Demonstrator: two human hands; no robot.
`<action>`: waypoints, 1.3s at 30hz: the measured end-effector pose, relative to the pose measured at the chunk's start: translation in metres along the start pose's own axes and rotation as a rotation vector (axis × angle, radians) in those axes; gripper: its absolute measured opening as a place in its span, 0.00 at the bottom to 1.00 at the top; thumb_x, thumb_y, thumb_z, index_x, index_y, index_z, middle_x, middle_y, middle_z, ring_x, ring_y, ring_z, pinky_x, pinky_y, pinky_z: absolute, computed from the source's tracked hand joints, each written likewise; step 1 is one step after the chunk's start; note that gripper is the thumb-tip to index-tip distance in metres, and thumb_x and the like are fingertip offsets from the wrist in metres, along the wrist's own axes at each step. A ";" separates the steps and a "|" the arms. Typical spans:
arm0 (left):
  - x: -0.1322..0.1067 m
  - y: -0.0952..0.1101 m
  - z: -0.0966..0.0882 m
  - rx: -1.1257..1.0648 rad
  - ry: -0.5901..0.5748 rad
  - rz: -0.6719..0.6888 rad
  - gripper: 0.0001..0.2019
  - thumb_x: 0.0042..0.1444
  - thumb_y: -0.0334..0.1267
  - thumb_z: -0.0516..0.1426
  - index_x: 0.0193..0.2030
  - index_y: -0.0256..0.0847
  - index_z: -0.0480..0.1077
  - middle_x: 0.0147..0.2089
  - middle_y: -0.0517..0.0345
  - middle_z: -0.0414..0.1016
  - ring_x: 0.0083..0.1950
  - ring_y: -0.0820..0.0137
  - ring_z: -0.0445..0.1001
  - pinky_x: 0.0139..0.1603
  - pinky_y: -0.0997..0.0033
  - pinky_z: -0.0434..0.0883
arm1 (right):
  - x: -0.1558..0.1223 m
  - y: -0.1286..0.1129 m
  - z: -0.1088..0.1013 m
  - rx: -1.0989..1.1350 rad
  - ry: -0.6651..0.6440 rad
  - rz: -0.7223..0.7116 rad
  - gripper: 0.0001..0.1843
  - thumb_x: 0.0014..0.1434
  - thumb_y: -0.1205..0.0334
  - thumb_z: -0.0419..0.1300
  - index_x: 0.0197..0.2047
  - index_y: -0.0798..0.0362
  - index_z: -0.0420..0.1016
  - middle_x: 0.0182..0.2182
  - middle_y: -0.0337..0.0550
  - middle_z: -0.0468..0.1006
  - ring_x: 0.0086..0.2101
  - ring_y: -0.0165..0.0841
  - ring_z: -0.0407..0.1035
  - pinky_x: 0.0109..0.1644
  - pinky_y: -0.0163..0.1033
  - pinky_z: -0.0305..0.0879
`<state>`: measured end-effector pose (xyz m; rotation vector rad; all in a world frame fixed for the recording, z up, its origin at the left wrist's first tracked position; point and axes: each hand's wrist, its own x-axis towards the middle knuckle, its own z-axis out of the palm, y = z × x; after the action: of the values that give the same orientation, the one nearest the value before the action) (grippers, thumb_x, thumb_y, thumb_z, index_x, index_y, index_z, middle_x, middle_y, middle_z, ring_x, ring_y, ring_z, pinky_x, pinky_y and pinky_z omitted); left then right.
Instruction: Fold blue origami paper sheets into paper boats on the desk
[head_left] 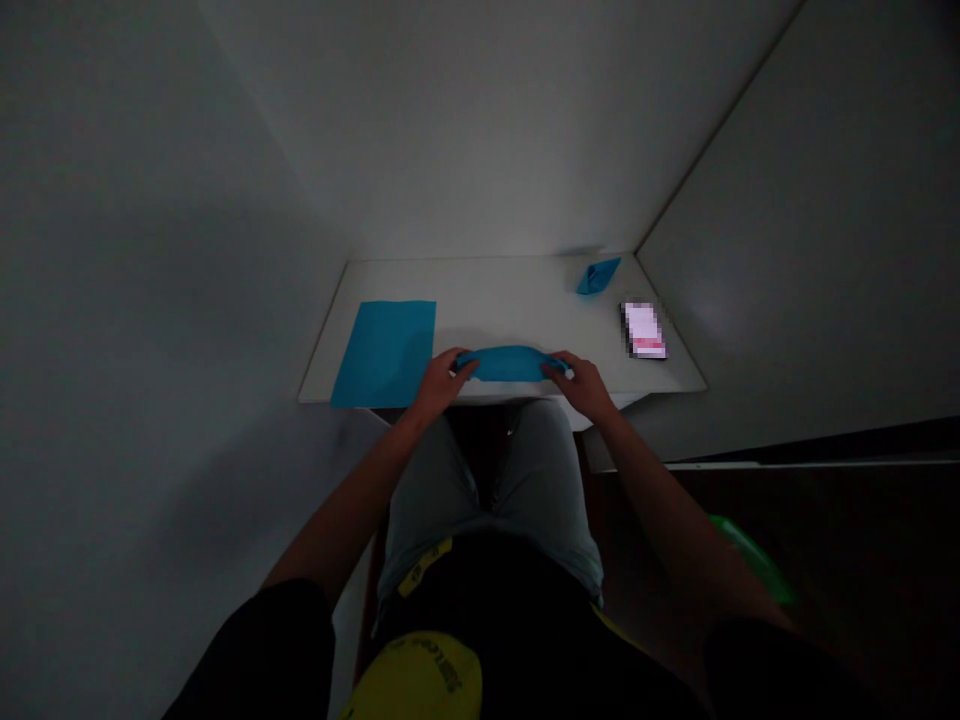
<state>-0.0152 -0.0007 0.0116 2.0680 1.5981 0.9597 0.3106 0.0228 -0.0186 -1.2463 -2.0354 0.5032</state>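
Observation:
A sheet of blue paper [508, 364], bent over into a rounded fold, spans the space between my hands at the front of the white table. My left hand [448, 378] pinches its left end between thumb and fingers. At the other end, my right hand [576, 380] grips the paper the same way. Just left of my left hand lies a flat blue sheet [390, 350], its lower edge at the table's front edge. Toward the back right rests a small folded blue paper shape [598, 277].
The narrow white table [510, 290] is enclosed by walls at the back and both sides. A phone [643, 330] with a lit, blurred screen lies at its right end. Something green [754, 560] is on the dark floor at lower right. My legs are below the front edge.

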 end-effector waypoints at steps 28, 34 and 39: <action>-0.011 -0.045 -0.017 0.314 -0.404 0.369 0.25 0.70 0.53 0.62 0.71 0.54 0.73 0.73 0.53 0.74 0.73 0.59 0.73 0.76 0.50 0.63 | 0.000 0.044 -0.011 -0.212 -0.365 -0.400 0.29 0.72 0.49 0.64 0.73 0.36 0.72 0.73 0.40 0.70 0.70 0.46 0.67 0.71 0.59 0.65; -0.001 -0.037 -0.019 0.259 -0.435 0.361 0.15 0.73 0.46 0.59 0.62 0.53 0.79 0.67 0.56 0.80 0.68 0.62 0.77 0.71 0.53 0.69 | 0.007 0.041 -0.012 -0.128 -0.402 -0.366 0.20 0.77 0.49 0.56 0.64 0.40 0.82 0.68 0.39 0.77 0.66 0.41 0.72 0.69 0.54 0.68; 0.014 -0.028 -0.011 0.270 -0.366 0.295 0.15 0.66 0.44 0.66 0.58 0.47 0.80 0.63 0.49 0.79 0.65 0.58 0.77 0.68 0.55 0.72 | 0.009 0.040 0.000 -0.180 -0.283 -0.306 0.21 0.75 0.46 0.58 0.63 0.43 0.81 0.64 0.48 0.79 0.60 0.46 0.74 0.64 0.56 0.69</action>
<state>-0.0403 0.0197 0.0056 2.5377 1.3120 0.4230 0.3324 0.0493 -0.0405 -0.9775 -2.5052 0.3722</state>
